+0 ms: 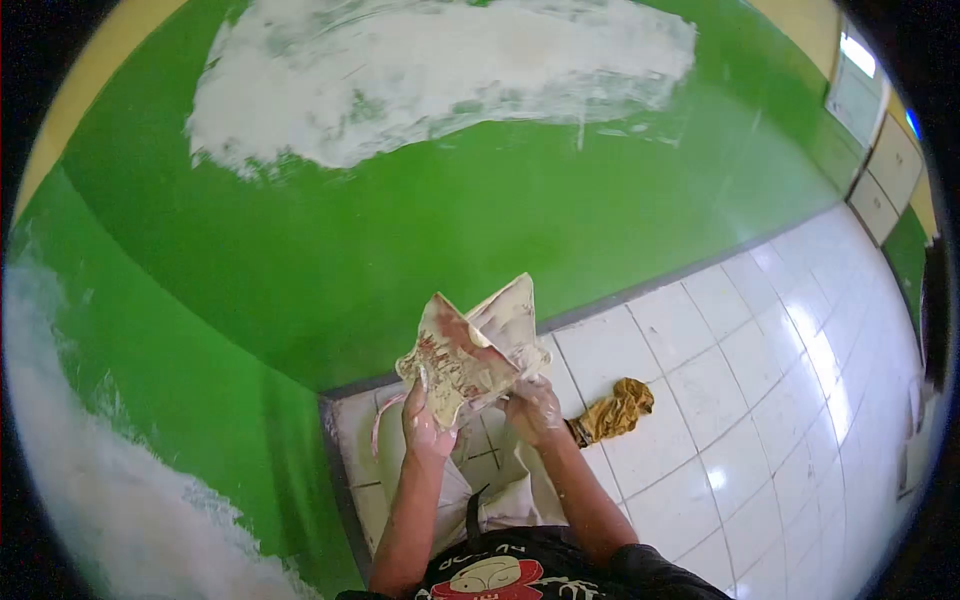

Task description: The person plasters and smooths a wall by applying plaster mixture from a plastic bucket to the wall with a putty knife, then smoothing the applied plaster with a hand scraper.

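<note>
Head view — scrapers (478,345) above both hands

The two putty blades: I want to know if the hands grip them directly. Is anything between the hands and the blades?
Nothing visible. The left hand holds the putty-smeared blade from below; the right hand holds the second blade laid against it. Both are raised before the green wall. The yellow rag lies apart on the floor tiles.

Both hands (480,410) grip putty-smeared trowels (475,350) before green wall (400,240); yellow rag (615,410) on tiles.
</note>
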`<move>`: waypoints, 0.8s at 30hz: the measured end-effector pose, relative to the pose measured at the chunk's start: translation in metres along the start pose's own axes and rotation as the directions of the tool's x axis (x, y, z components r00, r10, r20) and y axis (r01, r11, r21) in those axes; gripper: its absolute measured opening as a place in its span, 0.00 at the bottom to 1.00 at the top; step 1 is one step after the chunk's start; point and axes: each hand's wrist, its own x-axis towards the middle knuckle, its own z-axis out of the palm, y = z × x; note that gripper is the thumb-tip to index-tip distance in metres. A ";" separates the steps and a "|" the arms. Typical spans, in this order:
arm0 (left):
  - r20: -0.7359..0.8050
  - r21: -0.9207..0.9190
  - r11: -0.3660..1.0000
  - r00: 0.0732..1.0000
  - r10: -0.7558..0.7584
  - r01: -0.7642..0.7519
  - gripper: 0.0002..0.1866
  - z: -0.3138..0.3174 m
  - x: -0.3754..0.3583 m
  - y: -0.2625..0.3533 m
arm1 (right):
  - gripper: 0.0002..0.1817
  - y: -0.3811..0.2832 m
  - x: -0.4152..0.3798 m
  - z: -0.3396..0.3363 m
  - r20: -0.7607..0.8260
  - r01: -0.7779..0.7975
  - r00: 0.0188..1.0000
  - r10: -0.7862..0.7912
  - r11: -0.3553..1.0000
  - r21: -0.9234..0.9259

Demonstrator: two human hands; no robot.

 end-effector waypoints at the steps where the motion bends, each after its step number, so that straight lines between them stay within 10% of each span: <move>1: -0.010 0.026 0.999 1.000 0.023 -0.022 0.25 -0.010 0.004 -0.003 | 0.19 -0.012 -0.006 -0.017 0.146 -0.062 0.986 0.083 0.988 -0.140; 3: -0.027 0.008 1.000 1.000 0.014 -0.014 0.25 -0.023 0.003 -0.008 | 0.27 -0.041 -0.004 -0.066 0.239 -0.146 0.936 0.258 0.904 -0.402; 5: -0.107 0.055 0.997 0.993 0.053 -0.047 0.21 -0.013 -0.001 -0.004 | 0.32 -0.052 0.020 -0.155 0.016 -0.046 0.997 0.074 0.763 -0.644; 6: -0.109 0.062 0.997 0.992 0.058 -0.052 0.21 -0.012 -0.001 -0.003 | 0.30 -0.050 0.036 -0.222 -0.022 0.007 0.984 -0.179 0.156 -0.988; 8: -0.173 0.092 0.993 0.980 0.094 -0.079 0.21 -0.021 -0.003 0.001 | 0.38 -0.050 0.033 -0.289 -0.035 -0.211 0.964 -0.263 -0.681 -0.702; 11: -0.209 0.132 0.982 0.965 0.161 -0.135 0.20 -0.034 -0.005 0.007 | 0.33 -0.012 0.042 -0.473 0.232 0.058 0.971 -0.061 -0.879 -0.473; 14: -0.237 0.151 0.973 0.950 0.205 -0.172 0.20 -0.042 -0.014 0.015 | 0.25 -0.037 0.020 -0.445 0.049 0.056 0.998 0.035 -0.822 -0.567; 16: -0.313 0.197 0.961 0.916 0.249 -0.193 0.20 -0.041 -0.016 0.019 | 0.14 -0.073 -0.005 -0.429 0.007 -0.046 0.997 -0.078 -0.661 -0.749; 19: -0.338 0.176 0.960 0.902 0.268 -0.219 0.19 -0.041 -0.010 0.023 | 0.08 -0.140 -0.053 -0.404 0.359 0.014 0.889 -0.285 -0.766 -0.643; 24: -0.368 0.165 0.968 0.899 0.240 -0.191 0.18 -0.041 -0.019 0.032 | 0.04 -0.200 -0.156 -0.505 0.107 -0.403 0.827 -0.553 -0.713 -0.573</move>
